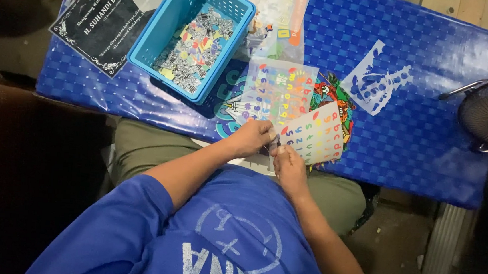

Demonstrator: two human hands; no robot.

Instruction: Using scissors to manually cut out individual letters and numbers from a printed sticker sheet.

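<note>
Two hands over blue checkered plastic-covered desk (415, 137). Light-blue plastic basket (189, 36) of paper scraps far left. White sticker sheet with coloured letters (315, 134), long axis slanting up-right, lies just right of both. Left hand (253, 137), right hand (289, 164): fingers pinched narrow on sheet's near-left corner.

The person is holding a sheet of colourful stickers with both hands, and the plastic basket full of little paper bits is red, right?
Not quite: the head view shows the slotted plastic basket is light blue, not red. The rest holds: the left hand and right hand both hold the white sheet of colourful stickers.
</note>
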